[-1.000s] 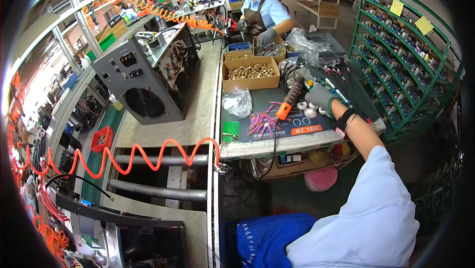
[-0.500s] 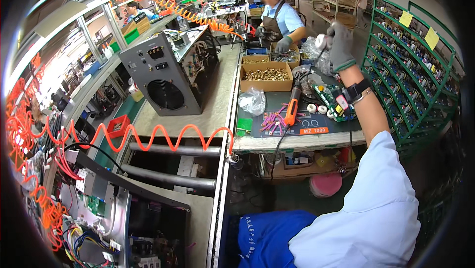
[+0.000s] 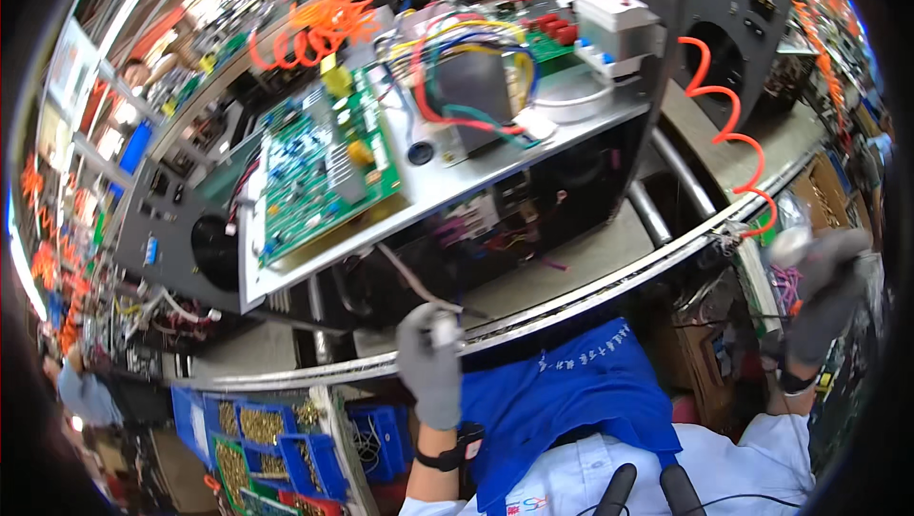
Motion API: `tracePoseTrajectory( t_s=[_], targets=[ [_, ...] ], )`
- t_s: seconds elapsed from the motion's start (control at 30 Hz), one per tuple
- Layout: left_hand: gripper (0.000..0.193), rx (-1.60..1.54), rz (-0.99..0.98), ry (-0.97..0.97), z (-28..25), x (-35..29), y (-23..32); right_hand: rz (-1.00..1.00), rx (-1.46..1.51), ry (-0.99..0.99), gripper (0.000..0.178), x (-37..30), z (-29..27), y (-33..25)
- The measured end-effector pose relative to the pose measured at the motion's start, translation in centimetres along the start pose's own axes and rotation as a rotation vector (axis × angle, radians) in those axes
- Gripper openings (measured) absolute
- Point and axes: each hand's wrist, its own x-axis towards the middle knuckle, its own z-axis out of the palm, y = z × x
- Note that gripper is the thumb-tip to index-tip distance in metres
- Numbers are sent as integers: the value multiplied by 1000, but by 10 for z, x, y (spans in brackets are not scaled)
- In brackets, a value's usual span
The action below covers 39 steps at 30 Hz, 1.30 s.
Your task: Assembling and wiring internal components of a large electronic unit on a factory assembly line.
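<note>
My left hand (image 3: 428, 368), in a grey glove, is closed on a small white piece (image 3: 445, 329) just in front of the bench's front rail. A pale wire (image 3: 407, 274) runs down from the machine to beside these fingers. Before me stands the open machine chassis (image 3: 433, 194), carrying a green circuit board (image 3: 327, 168) and a bundle of coloured wires (image 3: 465, 48). Far to the right, my gloved right hand (image 3: 830, 292) is blurred, its fingers around a white round part (image 3: 788, 248) whose exact kind is unclear.
Blue bins (image 3: 262, 424) of small brass-coloured parts stand at lower left. Metal rollers (image 3: 671, 173) lie right of the chassis, below a coiled orange air hose (image 3: 733, 130). Dark-panelled machines (image 3: 728, 26) stand on either side. Purple pieces (image 3: 786, 289) lie near my right hand.
The view has swung left and down toward the chassis. My right hand has come nearer from the far side of the side table, still with the white round part. My left hand has come into view.
</note>
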Motion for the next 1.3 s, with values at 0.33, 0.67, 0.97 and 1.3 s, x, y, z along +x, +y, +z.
tracePoseTrajectory(
  t_s=[0.33, 0.67, 0.97, 1.3],
  targets=[
    [32, -881, -698, -340, 25, -1, -42, 677, 186, -1139, 38, -62, 174, 64],
    [21, -750, -677, -326, 36, -2, -28, 799, 98, -1185, 40, -71, 217, 67],
    [27, -758, -616, -293, 33, -6, -35, 845, -13, -923, 50, -53, 208, 64],
    [23, -895, -370, -33, 79, -20, -34, 994, 481, -583, 46, -104, 198, 89]
  ],
)
